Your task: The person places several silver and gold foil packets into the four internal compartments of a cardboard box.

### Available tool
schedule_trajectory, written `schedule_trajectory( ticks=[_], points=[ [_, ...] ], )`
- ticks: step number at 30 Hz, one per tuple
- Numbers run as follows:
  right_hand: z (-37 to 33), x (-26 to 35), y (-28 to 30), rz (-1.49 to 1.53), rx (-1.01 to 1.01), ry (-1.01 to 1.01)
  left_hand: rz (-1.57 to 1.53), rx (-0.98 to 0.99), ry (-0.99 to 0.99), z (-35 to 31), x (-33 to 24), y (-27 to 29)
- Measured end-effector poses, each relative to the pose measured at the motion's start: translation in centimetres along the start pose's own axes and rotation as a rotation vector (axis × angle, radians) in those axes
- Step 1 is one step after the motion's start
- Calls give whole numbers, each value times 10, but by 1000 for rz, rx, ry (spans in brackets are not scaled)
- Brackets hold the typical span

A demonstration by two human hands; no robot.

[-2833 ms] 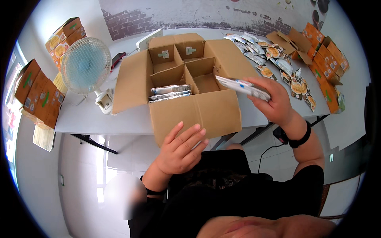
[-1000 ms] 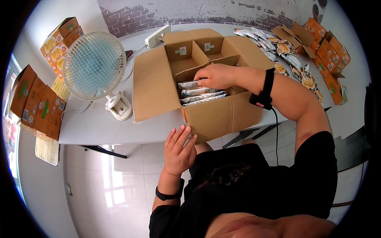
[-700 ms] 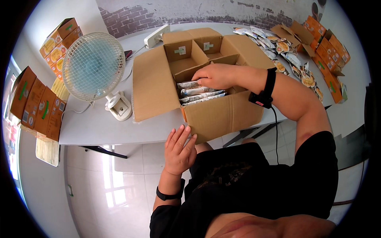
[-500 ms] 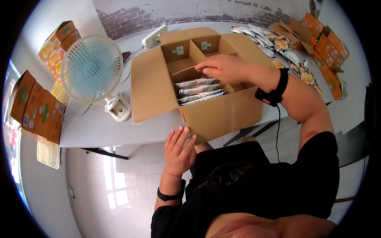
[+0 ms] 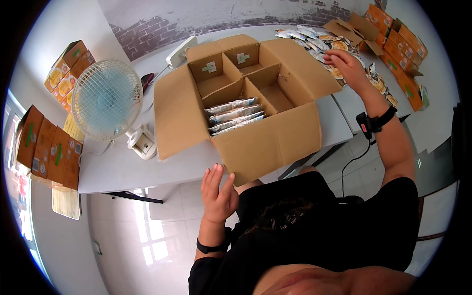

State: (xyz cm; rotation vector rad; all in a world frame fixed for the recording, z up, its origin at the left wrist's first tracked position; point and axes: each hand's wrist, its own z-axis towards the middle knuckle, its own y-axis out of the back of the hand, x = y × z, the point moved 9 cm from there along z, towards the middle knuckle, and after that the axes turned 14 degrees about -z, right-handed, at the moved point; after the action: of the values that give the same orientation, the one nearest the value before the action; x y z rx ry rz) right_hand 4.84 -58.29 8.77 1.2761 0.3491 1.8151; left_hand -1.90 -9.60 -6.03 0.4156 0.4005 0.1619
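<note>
An open cardboard box (image 5: 265,147) with dividers stands at the table's near edge, its flaps spread. Several silver-backed packets (image 5: 236,115) are lined up on edge in its near-left compartment; the other compartments hold nothing visible. My left hand (image 5: 220,194), fingers stretched out, is at the lower left corner of the box's near flap and holds nothing. Past the right flap, my right hand (image 5: 348,70) hovers over a loose pile of packets (image 5: 314,42), its fingers extended and slightly bent, with nothing visible in them. Whether its fingertips touch a packet cannot be made out.
A white clip fan (image 5: 107,101) stands left of the box, with a power strip (image 5: 181,51) behind. Orange cartons (image 5: 49,147) are stacked at the left edge; more orange cartons (image 5: 403,46) and an opened brown carton (image 5: 356,32) sit at the far right. A cable hangs from my right wrist.
My right hand has left the box's inside and swung right to the packet pile. My left hand stays by the near flap. The view has shifted slightly.
</note>
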Motion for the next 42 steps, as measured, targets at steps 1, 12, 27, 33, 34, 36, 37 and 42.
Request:
schedule_trajectory(
  ticks=[1,12,27,33,34,36,37,42],
  points=[
    [-6,-25,13,-1,-34,-60,2,-8,-1,1,-2,1],
    [-111,-257,115,-829,-98,-580,-41,-193,77,-5,-4,14],
    [-173,-289,130,-959,-264,-462,-162,373,-80,22,-51,-110],
    [-175,-278,124,-1046,-279,-434,-195,533,-232,77,-98,-177],
    [-172,-275,122,-1027,-292,-432,-224,537,-263,82,-103,-188],
    [-170,-266,120,-1012,-309,-417,-285,541,-322,91,-112,-208],
    [-169,-262,119,-1014,-311,-400,-275,561,-310,95,-114,-217],
    [-175,-262,122,-1053,-358,-310,-198,586,-198,114,-109,-254]
  ],
)
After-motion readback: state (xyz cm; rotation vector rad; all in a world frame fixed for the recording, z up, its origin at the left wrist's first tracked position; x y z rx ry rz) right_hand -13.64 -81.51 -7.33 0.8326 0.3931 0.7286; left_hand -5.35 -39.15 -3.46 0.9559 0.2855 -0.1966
